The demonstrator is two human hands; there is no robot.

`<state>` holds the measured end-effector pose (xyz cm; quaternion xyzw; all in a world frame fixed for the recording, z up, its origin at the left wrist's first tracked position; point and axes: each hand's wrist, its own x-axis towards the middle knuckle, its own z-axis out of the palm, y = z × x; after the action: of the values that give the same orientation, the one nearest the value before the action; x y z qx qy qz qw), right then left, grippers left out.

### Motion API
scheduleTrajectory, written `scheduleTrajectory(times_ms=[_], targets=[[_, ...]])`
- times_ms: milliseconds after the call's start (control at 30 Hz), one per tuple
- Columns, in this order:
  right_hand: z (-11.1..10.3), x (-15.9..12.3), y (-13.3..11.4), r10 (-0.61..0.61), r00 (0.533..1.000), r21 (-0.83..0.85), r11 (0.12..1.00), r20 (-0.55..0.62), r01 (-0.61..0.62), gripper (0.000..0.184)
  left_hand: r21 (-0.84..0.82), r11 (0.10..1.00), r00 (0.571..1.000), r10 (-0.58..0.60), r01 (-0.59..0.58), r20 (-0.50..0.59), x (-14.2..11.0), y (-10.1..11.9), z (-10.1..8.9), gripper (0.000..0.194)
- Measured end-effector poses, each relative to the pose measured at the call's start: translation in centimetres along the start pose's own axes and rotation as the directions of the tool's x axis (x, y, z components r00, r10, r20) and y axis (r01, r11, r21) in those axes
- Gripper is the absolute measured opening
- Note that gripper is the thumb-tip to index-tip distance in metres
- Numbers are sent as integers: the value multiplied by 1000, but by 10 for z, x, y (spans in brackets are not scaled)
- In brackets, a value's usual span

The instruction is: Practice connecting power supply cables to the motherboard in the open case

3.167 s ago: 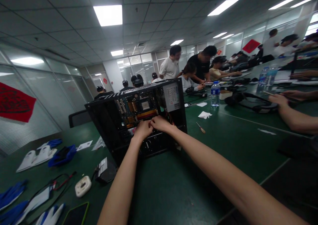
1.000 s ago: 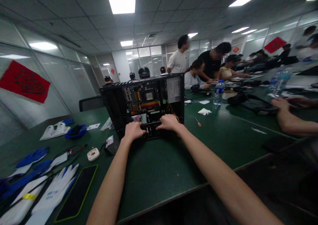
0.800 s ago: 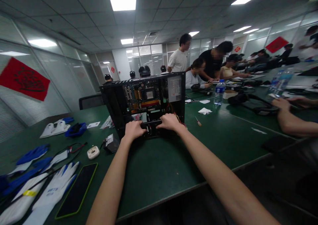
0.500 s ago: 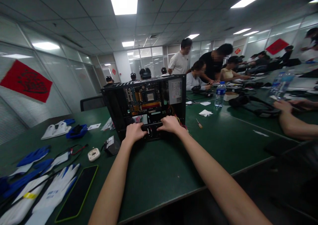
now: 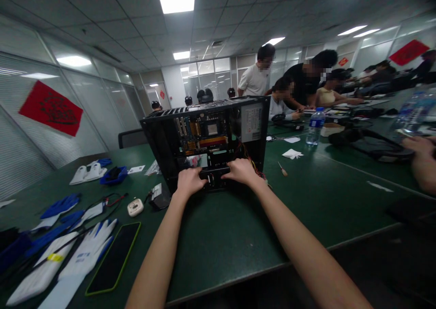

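An open black computer case (image 5: 156,152) stands on the green table in front of me, its inside facing me. In its upper part I see a motherboard (image 5: 200,143) and a silver power supply (image 5: 251,123) at the right. My left hand (image 5: 190,181) is closed round the case's lower frame bar, thumb pointing inward. My right hand (image 5: 241,170) grips the same bar a little further right, beside red and yellow cables (image 5: 251,156). Both hands' fingertips are hidden behind the bar.
Left of the case lie a phone (image 5: 115,256), work gloves (image 5: 89,250), a white puck-shaped device (image 5: 135,207) and a black boxy part (image 5: 160,196). To the right are a screwdriver (image 5: 282,169), crumpled tissue (image 5: 293,154), a water bottle (image 5: 315,126) and a headset (image 5: 371,145). Co-workers sit and stand beyond.
About three seconds ago my hands were close together below the motherboard. They have moved apart and down onto the frame bar. Lately the hold stays the same while my view shifts left.
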<state>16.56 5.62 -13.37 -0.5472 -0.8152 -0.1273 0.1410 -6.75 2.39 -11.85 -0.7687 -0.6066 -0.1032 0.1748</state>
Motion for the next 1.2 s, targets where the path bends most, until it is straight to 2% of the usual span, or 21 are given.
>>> scheduleTrajectory(times_ms=[400, 633, 900, 1200], targets=[[-1, -8, -2, -15, 1000, -14, 1000, -15, 15, 54, -12, 1000, 1000, -10, 11, 18, -7, 3, -2, 32], [-3, -12, -3, 10, 999, 10, 1000, 45, -10, 53, -21, 1000, 1000, -21, 21, 5, -10, 7, -2, 30], [-4, -13, -3, 14, 999, 15, 1000, 40, -15, 51, -27, 999, 999, -43, 43, 21, -9, 8, -1, 32], [0, -3, 1, 4, 1000, 18, 1000, 4, -4, 53, -34, 999, 1000, 28, -28, -9, -2, 1, 1, 31]])
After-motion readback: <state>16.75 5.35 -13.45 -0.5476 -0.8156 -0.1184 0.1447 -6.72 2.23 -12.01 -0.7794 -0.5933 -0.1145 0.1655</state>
